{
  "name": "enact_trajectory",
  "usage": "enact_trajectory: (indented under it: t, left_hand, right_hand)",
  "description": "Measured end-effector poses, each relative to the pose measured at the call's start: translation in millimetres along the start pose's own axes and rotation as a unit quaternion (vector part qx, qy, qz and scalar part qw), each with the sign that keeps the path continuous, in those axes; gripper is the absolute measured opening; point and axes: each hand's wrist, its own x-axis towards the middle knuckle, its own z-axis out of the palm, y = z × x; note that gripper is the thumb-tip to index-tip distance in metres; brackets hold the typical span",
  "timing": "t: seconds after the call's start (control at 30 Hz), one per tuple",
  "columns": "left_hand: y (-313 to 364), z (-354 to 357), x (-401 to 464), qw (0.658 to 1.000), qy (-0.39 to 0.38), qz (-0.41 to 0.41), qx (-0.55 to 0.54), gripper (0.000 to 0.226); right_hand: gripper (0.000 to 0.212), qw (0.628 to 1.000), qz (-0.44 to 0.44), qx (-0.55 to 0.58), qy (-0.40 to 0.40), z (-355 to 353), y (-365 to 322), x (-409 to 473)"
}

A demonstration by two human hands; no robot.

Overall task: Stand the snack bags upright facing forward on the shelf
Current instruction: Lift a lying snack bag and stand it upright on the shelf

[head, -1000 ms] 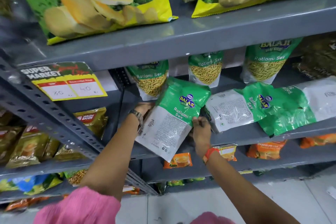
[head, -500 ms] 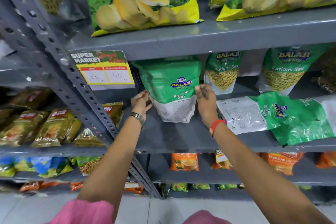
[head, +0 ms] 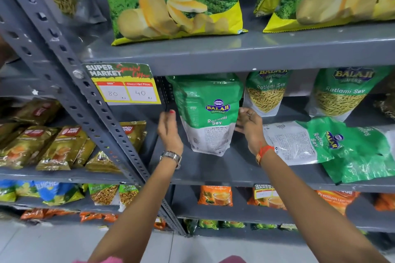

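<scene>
A green and white Balaji Ratlami Sev bag (head: 208, 117) stands upright at the left end of the grey middle shelf (head: 213, 174), with its printed back panel showing. My left hand (head: 170, 132) holds its left edge and my right hand (head: 249, 127) its right edge. Two more of these bags stand upright at the back, one (head: 266, 94) just right of it and one (head: 342, 94) farther right. Two others lie flat at the right, one (head: 297, 141) partly over the other (head: 363, 153).
A slotted grey upright (head: 70, 74) runs diagonally left of my hands, with a yellow price tag (head: 124, 85) on the shelf edge above. Big chips bags (head: 175, 2) fill the top shelf. Tea packets (head: 53, 147) sit at left, orange packets (head: 214, 195) below.
The bag went from tilted off the shelf's front edge to upright on the shelf, farther back. Both hands rose with it and now sit at its sides.
</scene>
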Motion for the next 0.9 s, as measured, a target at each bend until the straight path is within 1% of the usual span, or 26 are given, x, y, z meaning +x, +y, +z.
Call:
enact_trajectory:
  t: [0.03, 0.07, 0.1, 0.13, 0.17, 0.23, 0.3, 0.37, 0.43, 0.47, 0.57, 0.6, 0.67, 0.7, 0.77, 0.83, 0.9]
  left_hand:
    - [0, -2, -11, 0.996, -0.062, 0.051, 0.039, 0.028]
    - [-2, -4, -20, 0.983, -0.128, 0.089, 0.099, 0.02]
    - [-6, -6, -25, 0.964, -0.186, 0.107, 0.155, 0.018]
    - [-10, -8, -30, 0.945, -0.229, 0.121, 0.199, 0.022]
    - [-16, -11, -33, 0.927, -0.249, 0.151, 0.238, 0.033]
    - [-24, -13, -38, 0.898, -0.265, 0.22, 0.272, 0.055]
    - [-30, -13, -43, 0.893, -0.272, 0.238, 0.268, 0.066]
    - [-32, -11, -47, 0.912, -0.246, 0.203, 0.259, 0.065]
    - [-30, -9, -48, 0.935, -0.201, 0.157, 0.245, 0.053]
    - [-30, -9, -47, 0.94, -0.19, 0.148, 0.242, 0.048]
    - [-28, -12, -41, 0.955, -0.188, 0.125, 0.193, 0.035]
    - [-27, -13, -37, 0.963, -0.178, 0.112, 0.167, 0.033]
    - [-26, -14, -26, 0.978, -0.154, 0.076, 0.118, 0.039]
    - [-24, -13, -20, 0.983, -0.143, 0.062, 0.099, 0.042]
    - [-18, -10, -9, 0.989, -0.121, 0.028, 0.075, 0.039]
    - [-13, -5, 5, 0.994, -0.091, -0.025, 0.049, 0.037]
    - [-9, -2, 25, 0.993, -0.077, -0.086, 0.017, 0.034]
  right_hand:
    - [0.025, 1.0, -0.002, -0.012, -0.013, -2, -1, -3]
    - [0.028, 0.999, -0.001, -0.022, -0.03, -4, 1, -7]
    - [0.031, 0.998, -0.001, -0.027, -0.05, -7, 5, -11]
    - [0.034, 0.997, 0.001, -0.029, -0.069, -9, 10, -15]
    - [0.034, 0.996, 0.003, -0.022, -0.084, -10, 16, -20]
    - [0.031, 0.995, 0.0, 0.005, -0.101, -9, 23, -29]
    - [0.031, 0.994, -0.002, 0.015, -0.111, -3, 26, -35]
    - [0.034, 0.991, 0.0, -0.004, -0.134, 5, 26, -38]
    - [0.033, 0.988, 0.002, -0.022, -0.156, 11, 27, -41]
    - [0.028, 0.988, 0.006, -0.02, -0.156, 12, 27, -40]
    - [0.01, 0.995, 0.015, 0.002, -0.103, 10, 22, -34]
    - [0.011, 0.996, 0.018, 0.008, -0.082, 8, 20, -29]
    - [0.02, 0.998, 0.022, 0.011, -0.061, 5, 14, -17]
    - [0.026, 0.998, 0.02, 0.006, -0.06, 5, 11, -11]
    - [0.034, 0.998, 0.009, -0.013, -0.066, 7, 2, -1]
    - [0.034, 0.997, -0.005, -0.027, -0.078, 12, -7, 6]
    - [0.023, 0.996, -0.009, -0.018, -0.084, 18, -11, 11]
